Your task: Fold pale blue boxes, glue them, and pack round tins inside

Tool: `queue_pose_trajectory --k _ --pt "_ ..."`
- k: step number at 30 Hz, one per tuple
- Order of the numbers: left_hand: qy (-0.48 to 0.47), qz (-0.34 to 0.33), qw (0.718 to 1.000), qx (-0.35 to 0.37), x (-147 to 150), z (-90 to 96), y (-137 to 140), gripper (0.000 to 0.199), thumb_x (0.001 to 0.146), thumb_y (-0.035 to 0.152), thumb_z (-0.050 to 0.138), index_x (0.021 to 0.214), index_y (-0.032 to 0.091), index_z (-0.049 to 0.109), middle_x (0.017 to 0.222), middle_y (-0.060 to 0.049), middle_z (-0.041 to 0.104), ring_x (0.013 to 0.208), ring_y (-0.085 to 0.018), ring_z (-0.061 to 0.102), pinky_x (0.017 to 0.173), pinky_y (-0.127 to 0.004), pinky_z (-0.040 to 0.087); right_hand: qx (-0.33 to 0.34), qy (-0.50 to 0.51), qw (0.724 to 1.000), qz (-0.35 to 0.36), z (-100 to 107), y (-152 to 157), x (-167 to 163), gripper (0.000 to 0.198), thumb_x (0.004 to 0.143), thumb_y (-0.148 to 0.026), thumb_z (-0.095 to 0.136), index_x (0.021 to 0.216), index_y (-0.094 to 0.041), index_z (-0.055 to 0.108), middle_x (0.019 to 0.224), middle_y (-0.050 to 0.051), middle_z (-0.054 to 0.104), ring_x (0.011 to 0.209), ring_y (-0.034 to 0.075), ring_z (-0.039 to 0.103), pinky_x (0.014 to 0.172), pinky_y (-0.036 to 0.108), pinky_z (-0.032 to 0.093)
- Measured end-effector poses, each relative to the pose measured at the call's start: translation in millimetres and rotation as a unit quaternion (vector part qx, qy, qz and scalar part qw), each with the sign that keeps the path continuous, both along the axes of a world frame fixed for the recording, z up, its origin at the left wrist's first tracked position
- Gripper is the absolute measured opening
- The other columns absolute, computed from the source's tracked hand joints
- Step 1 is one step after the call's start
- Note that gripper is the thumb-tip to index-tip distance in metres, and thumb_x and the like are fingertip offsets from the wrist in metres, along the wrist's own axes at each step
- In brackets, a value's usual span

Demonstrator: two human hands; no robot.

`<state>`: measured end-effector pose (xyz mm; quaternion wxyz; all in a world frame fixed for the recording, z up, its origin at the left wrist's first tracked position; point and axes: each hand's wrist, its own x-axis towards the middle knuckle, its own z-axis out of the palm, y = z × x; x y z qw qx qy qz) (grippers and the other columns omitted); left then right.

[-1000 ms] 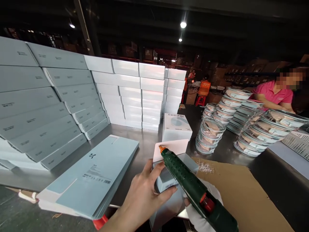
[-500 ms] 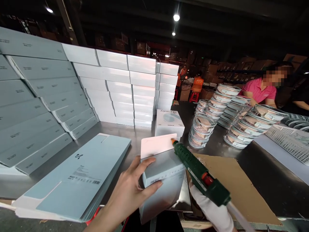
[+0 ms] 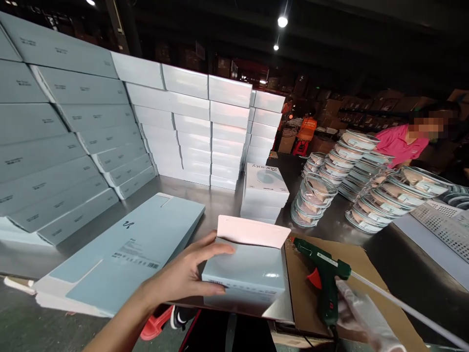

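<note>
My bare left hand grips a pale blue box at its left side, fingers on top and thumb along the front face. The box rests at the table's front edge. Its pink-white flap stands raised along the far edge. Right of it, a dark green glue gun with a red trigger lies on a cardboard sheet, nozzle towards the box and a glue stick out of its back. My white-gloved right hand is blurred beside the handle; whether its fingers still touch the gun is unclear.
Flat blue cartons lie stacked at left, before a wall of finished boxes. A short box stack stands behind my box. Clear round packs tower at right, near a white basket and a person in pink.
The glue gun has gone from the raised flap's corner down onto the cardboard. The box has tilted so its top faces me more, still in my left hand. My view has shifted slightly left.
</note>
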<state>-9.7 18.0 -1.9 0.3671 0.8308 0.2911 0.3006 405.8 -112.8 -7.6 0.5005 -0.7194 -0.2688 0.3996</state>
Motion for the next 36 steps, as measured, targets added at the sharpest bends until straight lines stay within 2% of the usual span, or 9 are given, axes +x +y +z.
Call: queue_pose_trajectory --k 4,8,15,19,22,26,29,31,36 --pt "-0.009 -0.015 1.0 0.006 -1.0 4.0 1.0 0.056 0.075 0.035 0.089 0.128 0.033 0.071 0.14 -0.011 0.062 0.133 -0.037 0.057 0.106 -0.047 0.053 0.092 -0.149 0.984 0.02 23.8 8.0 -34.4 0.059 0.065 -0.05 0.088 0.117 -0.028 0.071 0.094 0.006 0.082 0.092 0.03 0.078 0.088 0.038 0.062" --pt "-0.035 -0.011 0.999 0.022 2.0 -3.6 -1.9 0.051 0.078 0.037 0.089 0.126 0.032 0.071 0.138 -0.012 0.061 0.129 -0.037 0.06 0.104 -0.046 0.054 0.284 -0.195 0.895 0.284 27.3 26.7 -97.9 0.107 0.077 -0.048 0.085 0.162 -0.042 0.02 0.156 0.009 0.054 0.136 0.027 0.06 0.113 0.045 0.047" --pt "-0.287 -0.021 0.948 0.136 22.4 -30.9 -9.3 0.067 0.097 0.038 0.071 0.147 0.047 0.028 0.138 -0.008 0.046 0.134 -0.028 0.057 0.107 -0.047 0.053 0.37 -0.306 0.808 0.342 9.2 29.9 -111.7 0.072 0.089 -0.016 0.068 0.153 -0.038 0.042 0.149 0.009 0.059 0.141 0.022 0.055 0.114 0.037 0.046" --pt "-0.199 -0.053 0.963 0.174 14.8 -18.0 -8.5 0.036 0.097 0.022 0.069 0.13 0.035 0.065 0.124 -0.008 0.053 0.139 -0.031 0.049 0.114 -0.045 0.048 0.426 -0.397 0.709 0.398 28.9 36.5 -125.7 0.059 0.088 -0.007 0.064 0.141 -0.031 0.056 0.125 0.005 0.066 0.141 0.021 0.049 0.117 0.037 0.044" --pt "-0.141 -0.066 0.968 0.198 10.5 -2.7 -7.8 0.024 0.094 0.019 0.073 0.116 0.029 0.075 0.132 -0.011 0.055 0.148 -0.037 0.037 0.12 -0.053 0.04 0.447 -0.43 0.674 0.402 36.3 41.9 -133.1 0.055 0.09 -0.003 0.059 0.138 -0.029 0.057 0.131 0.004 0.062 0.145 0.021 0.041 0.118 0.036 0.042" --pt "-0.231 -0.059 0.967 0.09 12.2 -1.2 -8.1 0.029 0.084 0.018 0.083 0.111 0.029 0.08 0.137 -0.012 0.066 0.138 -0.037 0.055 0.111 -0.049 0.05 0.431 -0.436 0.687 0.39 22.6 41.9 -130.4 0.054 0.098 -0.013 0.057 0.148 -0.032 0.049 0.151 0.004 0.051 0.151 0.023 0.034 0.123 0.041 0.035" --pt "-0.324 0.023 0.945 0.04 16.9 -16.4 -10.7 0.022 0.089 0.025 0.081 0.109 0.033 0.079 0.133 -0.007 0.07 0.13 -0.029 0.063 0.105 -0.039 0.052 0.401 -0.371 0.786 0.289 0.4 33.2 -128.6 0.069 0.101 -0.044 0.055 0.162 -0.038 0.022 0.168 0.007 0.031 0.153 0.028 0.034 0.119 0.049 0.042" --pt "-0.371 0.086 0.924 0.013 24.6 -28.5 -15.0 0.023 0.1 0.032 0.067 0.121 0.04 0.068 0.143 -0.002 0.063 0.134 -0.023 0.059 0.101 -0.032 0.053 0.383 -0.33 0.83 0.235 -13.3 23.0 -129.9 0.082 0.096 -0.058 0.057 0.164 -0.039 0.015 0.164 0.009 0.04 0.145 0.031 0.047 0.109 0.052 0.052" --pt "-0.376 0.129 0.915 -0.058 43.7 -35.3 -25.4 0.048 0.1 0.046 0.064 0.143 0.034 0.048 0.154 -0.011 0.055 0.138 -0.03 0.057 0.102 -0.042 0.056 0.366 -0.369 0.827 0.215 -2.4 3.2 -128.7 0.065 0.096 -0.059 0.058 0.154 -0.034 0.04 0.139 0.009 0.065 0.117 0.031 0.068 0.095 0.053 0.059"
